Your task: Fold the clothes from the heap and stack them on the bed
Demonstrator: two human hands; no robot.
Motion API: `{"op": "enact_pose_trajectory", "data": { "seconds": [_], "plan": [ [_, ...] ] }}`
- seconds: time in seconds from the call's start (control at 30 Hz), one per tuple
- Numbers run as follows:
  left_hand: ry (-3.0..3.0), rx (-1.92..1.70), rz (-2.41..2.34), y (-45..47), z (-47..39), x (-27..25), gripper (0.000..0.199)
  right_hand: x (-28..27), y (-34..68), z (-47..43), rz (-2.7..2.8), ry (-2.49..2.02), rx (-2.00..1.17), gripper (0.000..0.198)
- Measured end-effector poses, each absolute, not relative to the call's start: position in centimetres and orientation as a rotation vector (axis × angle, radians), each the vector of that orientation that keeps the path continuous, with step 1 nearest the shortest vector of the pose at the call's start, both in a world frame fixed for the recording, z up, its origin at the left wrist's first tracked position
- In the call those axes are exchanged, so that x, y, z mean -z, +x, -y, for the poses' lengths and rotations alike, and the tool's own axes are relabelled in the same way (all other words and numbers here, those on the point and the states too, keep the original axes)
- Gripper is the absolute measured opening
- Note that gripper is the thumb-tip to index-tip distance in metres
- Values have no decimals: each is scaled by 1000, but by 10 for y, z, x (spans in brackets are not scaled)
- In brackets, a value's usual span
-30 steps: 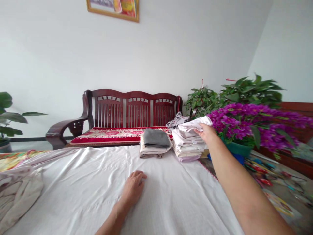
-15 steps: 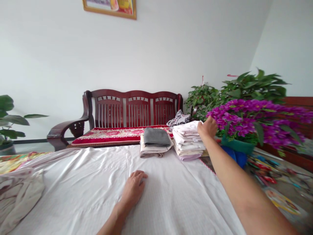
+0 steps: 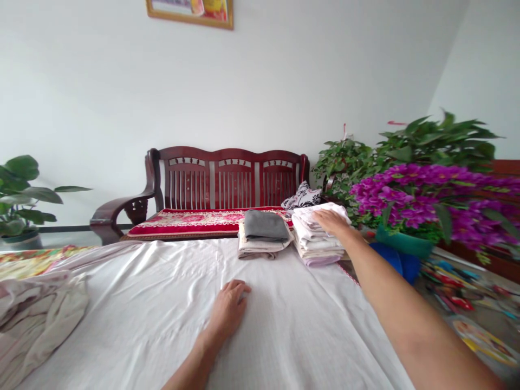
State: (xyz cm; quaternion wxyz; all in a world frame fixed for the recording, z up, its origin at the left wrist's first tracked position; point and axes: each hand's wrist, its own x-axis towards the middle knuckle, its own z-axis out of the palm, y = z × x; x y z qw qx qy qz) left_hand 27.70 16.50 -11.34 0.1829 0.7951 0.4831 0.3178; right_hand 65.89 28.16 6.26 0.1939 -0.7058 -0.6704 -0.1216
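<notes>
My right hand (image 3: pixel 331 221) lies flat on top of a stack of folded white clothes (image 3: pixel 317 238), its fingers stretched out and holding nothing. Just left of that stack is a second pile of folded clothes (image 3: pixel 260 248), cream and brown below, with a dark grey folded garment (image 3: pixel 266 225) on top. My left hand (image 3: pixel 231 303) rests palm down on the white cloth (image 3: pixel 162 314) that covers the table, fingers loosely extended and nothing in them. A crumpled pale garment (image 3: pixel 44 319) lies at the left edge.
Beyond the table stands a dark red wooden bench (image 3: pixel 227 179) with a patterned red cover (image 3: pixel 195 221) and a cushion (image 3: pixel 303 196). Purple flowers (image 3: pixel 422 195) in a teal pot (image 3: pixel 402 242) stand close on the right, beside scattered small items (image 3: pixel 459 284). A potted plant (image 3: pixel 24 195) is far left.
My right hand has moved left from the stack's right edge onto its top, and its fingers have spread flat. My left hand stays on the cloth. The view has turned slightly left.
</notes>
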Motion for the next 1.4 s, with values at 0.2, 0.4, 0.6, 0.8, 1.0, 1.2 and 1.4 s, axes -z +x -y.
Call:
{"op": "enact_pose_trajectory", "data": {
  "seconds": [0.2, 0.4, 0.6, 0.8, 1.0, 1.2, 1.4],
  "plan": [
    [2227, -922, -1348, 277, -168, 114, 38, -55, 582, -235, 1553, -1409, 250, 46],
    [1975, -1026, -1415, 274, -168, 113, 43, 28, 450, -185, 1296, -1169, -808, 52],
    [1760, -1176, -1479, 248, -162, 117, 46, 106, 412, -177, 1295, -1340, -880, 59],
    [1748, -1317, -1679, 162, -150, 94, 40, 124, 420, -184, 1528, -1401, -682, 47],
    [1692, -1477, -2519, 43, -115, 29, 37, 124, 419, -182, 1590, -1428, -625, 44],
    [1280, -1123, -3035, -62, -93, -8, 46, 127, 419, -185, 1637, -1421, -617, 45],
    [1057, -1031, -2851, -124, -95, -3, 35, 125, 419, -184, 1647, -1413, -592, 40]
  ]
}}
